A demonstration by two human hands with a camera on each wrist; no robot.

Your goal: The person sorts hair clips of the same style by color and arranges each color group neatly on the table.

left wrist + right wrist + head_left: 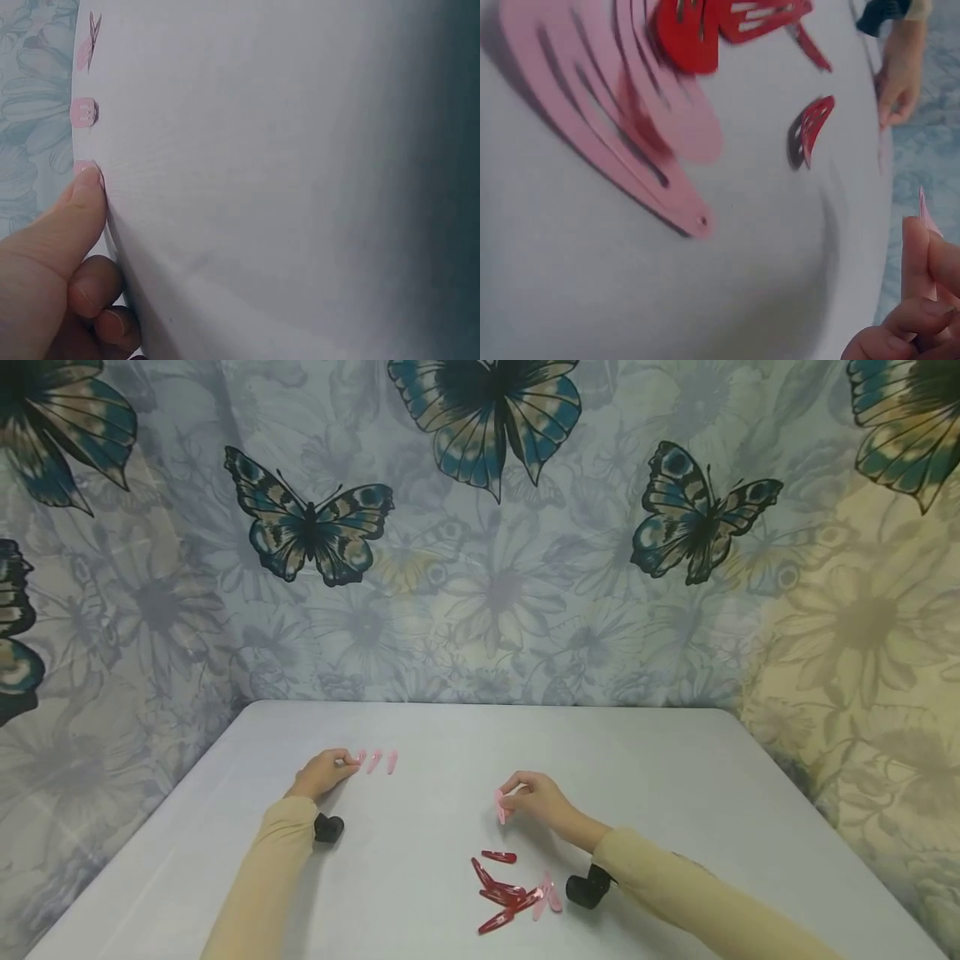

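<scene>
My left hand (pixel 322 773) is at the far left of the table, its thumb and finger pinching the leftmost pink snap hair clip (pixel 362 756). Two more pink clips, a middle one (pixel 375 762) and a right one (pixel 392 762), lie beside it in a row. In the left wrist view the thumb covers most of the pinched clip (pixel 84 165). Right of the table's middle, my right hand (pixel 542 799) pinches another pink hair clip (pixel 501 810) between thumb and fingertip, raised over the white surface. The right wrist view shows that clip (pixel 930 220) nearly edge-on.
Nearer the front lies a loose pile of several red hair clips (pixel 497 922), with pink clips (pixel 555 897) at its right side. One red clip (pixel 499 857) lies apart just behind the pile. The white table (pixel 637 752) meets a butterfly-patterned cloth (pixel 495 610) at the back.
</scene>
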